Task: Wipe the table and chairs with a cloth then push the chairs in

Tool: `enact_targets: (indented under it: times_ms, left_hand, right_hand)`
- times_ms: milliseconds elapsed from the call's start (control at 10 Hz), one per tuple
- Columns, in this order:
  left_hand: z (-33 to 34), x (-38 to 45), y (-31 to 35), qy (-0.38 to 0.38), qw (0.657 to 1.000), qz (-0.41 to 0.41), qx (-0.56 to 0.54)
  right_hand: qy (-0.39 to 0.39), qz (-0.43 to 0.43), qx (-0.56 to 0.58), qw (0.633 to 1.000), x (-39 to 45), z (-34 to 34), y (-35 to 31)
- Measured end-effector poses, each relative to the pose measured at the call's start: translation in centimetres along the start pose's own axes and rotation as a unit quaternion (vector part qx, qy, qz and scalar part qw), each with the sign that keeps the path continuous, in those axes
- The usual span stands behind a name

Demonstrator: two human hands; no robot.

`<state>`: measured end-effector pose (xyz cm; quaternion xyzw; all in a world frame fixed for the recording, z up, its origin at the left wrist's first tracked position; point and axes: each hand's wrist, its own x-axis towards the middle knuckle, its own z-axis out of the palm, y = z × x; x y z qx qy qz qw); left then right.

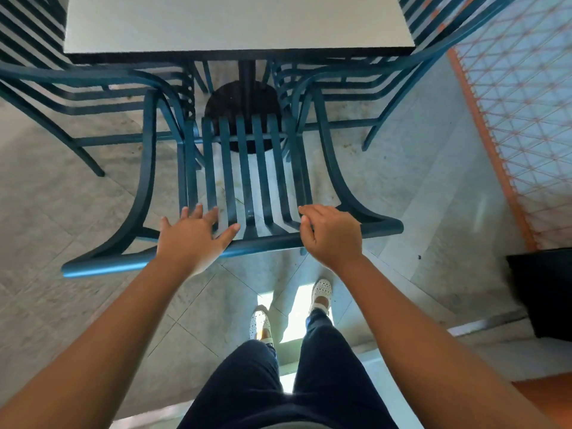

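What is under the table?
Under the table you can see a black post on a round black base, with the blue chair seats tucked in around it. The tabletop hides the rest.

Both arms are stretched forward and down, bare forearms angling in toward each other. The left hand (193, 239) is flat and relaxed, fingers spread and pointing ahead, thumb out toward the right hand (331, 233). That one sits level with it, wrist bent, fingers curled under with the knuckles up. There's a clear gap between the two hands.
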<state>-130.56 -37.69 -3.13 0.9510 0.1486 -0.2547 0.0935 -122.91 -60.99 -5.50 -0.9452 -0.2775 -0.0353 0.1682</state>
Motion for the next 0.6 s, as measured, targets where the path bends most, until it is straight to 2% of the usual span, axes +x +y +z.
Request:
enact_targets:
  times_ms: [200,300,400,600]
  left_hand:
    - [0.2,1.1,5.5,0.038,0.997,0.061,-0.021]
    - [0.2,2.0,9.4,0.050,0.994,0.096,-0.017]
    - [0.1,2.9,11.9,0.044,0.993,0.107,-0.009]
    - [-0.7,5.4,21.6,0.042,0.986,0.159,0.033]
  right_hand:
    - [0.003,0.010,0.029,1.000,0.1,-0.4,0.1]
    - [-0.014,0.069,0.010,0.997,0.3,-1.2,1.8]
    - [-0.041,0.111,0.004,0.993,0.2,-1.8,3.8]
    - [-0.016,0.169,-0.025,0.985,-0.1,-4.3,11.6]
